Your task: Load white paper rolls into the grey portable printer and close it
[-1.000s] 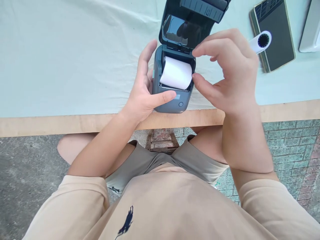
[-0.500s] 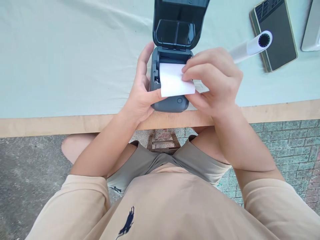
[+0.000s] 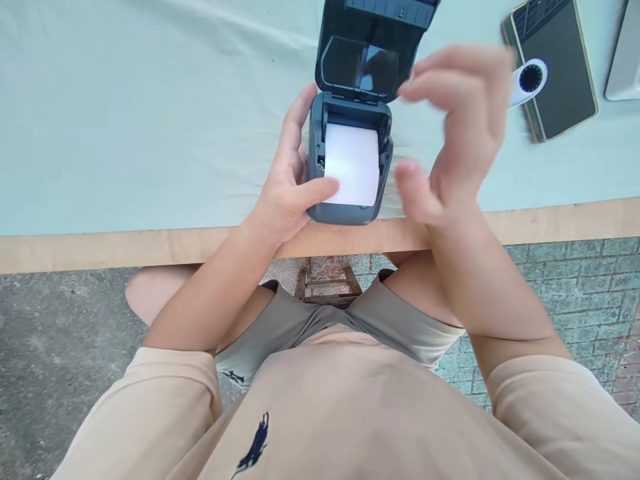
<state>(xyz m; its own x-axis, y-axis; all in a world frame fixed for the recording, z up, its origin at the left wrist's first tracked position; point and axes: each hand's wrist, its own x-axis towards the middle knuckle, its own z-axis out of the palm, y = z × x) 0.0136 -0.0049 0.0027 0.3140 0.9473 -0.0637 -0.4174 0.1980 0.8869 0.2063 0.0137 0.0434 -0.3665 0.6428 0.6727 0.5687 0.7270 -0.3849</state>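
A small dark label printer (image 3: 345, 215) stands at the table's front edge with its lid (image 3: 373, 53) flipped up and back. White paper (image 3: 353, 160) from inside it lies over the front of its body. Wrapped around the printer's left side, my left hand (image 3: 293, 177) presses its thumb on the paper's lower left corner. My right hand (image 3: 457, 127), somewhat blurred, is raised to the right of the printer. Its thumb and fingers are apart with nothing between them, and the fingertips are close to the lid's right edge.
A white cylindrical object with a dark round end (image 3: 530, 79) lies behind my right hand, partly covered by it. Beyond it is a dark phone-like device (image 3: 555, 73). A grey-white object (image 3: 625, 60) is cut off at the right edge. The table has a pale cloth (image 3: 150, 133) and a wooden edge (image 3: 100, 250).
My right hand has let go of the paper and moved up and right, its fingers spreading. The paper now lies flatter over the printer's front. The printer has shifted slightly right, still in my left hand.
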